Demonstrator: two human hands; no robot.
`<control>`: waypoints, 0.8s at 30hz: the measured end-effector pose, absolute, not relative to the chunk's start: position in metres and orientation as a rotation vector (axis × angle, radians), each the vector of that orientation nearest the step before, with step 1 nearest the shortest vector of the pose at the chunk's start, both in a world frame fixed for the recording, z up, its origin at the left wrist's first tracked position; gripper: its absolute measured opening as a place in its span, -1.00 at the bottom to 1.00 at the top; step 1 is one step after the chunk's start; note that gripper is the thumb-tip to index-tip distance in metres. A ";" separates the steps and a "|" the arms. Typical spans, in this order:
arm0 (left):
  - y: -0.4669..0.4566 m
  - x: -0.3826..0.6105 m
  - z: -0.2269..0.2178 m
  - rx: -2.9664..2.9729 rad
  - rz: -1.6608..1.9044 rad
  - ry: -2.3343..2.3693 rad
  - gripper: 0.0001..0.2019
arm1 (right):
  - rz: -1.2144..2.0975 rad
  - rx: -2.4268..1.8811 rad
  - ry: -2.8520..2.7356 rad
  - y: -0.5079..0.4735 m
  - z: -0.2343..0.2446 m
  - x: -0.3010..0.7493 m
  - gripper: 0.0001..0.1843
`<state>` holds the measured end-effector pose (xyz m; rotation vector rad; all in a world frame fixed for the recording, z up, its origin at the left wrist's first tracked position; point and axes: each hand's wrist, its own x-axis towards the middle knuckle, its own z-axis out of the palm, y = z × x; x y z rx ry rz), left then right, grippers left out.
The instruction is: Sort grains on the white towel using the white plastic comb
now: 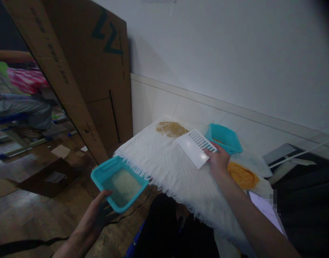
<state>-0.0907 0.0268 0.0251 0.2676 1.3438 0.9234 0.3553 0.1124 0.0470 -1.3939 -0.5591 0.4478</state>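
My left hand (96, 209) is closed on the near left rim of a teal plastic basin (101, 172), thumb over the edge and fingers below. Pale grains that look like rice (125, 184) lie inside it, and its far side sits just under the fringed edge of the white tablecloth (164, 163). In my right hand (219, 161) is a flat white plastic board (192, 148) with a row of slots, tilted over the cloth. The board's far left corner reaches a spread of tan beans or grains (172, 128). What the grains are exactly is too small to tell.
A second teal basin (226, 138) stands at the back right, near an orange cloth-like item (243, 175). A tablet or clipboard (266, 211) lies at the right edge. A tall cardboard box (100, 71) rises at the left. Another person's leg (22, 107) shows beyond it.
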 end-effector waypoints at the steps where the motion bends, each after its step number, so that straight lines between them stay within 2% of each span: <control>1: 0.027 -0.091 0.025 0.270 0.918 1.347 -0.73 | 0.491 -1.405 -0.559 0.120 0.045 0.354 -0.36; 6: 0.024 -0.090 0.027 0.256 0.895 1.351 -0.72 | 0.654 -1.409 -0.539 0.130 0.031 0.346 -0.43; 12: 0.019 -0.086 0.031 0.271 0.892 1.333 -0.83 | 0.722 -1.345 -0.544 0.117 0.036 0.348 -0.40; 19: 0.017 -0.084 0.029 0.309 0.874 1.319 -0.82 | 0.824 -1.380 -0.616 0.145 0.041 0.325 -0.38; 24: 0.015 -0.082 0.021 0.294 0.878 1.335 -0.83 | 0.899 -1.386 -0.698 0.127 0.038 0.299 -0.33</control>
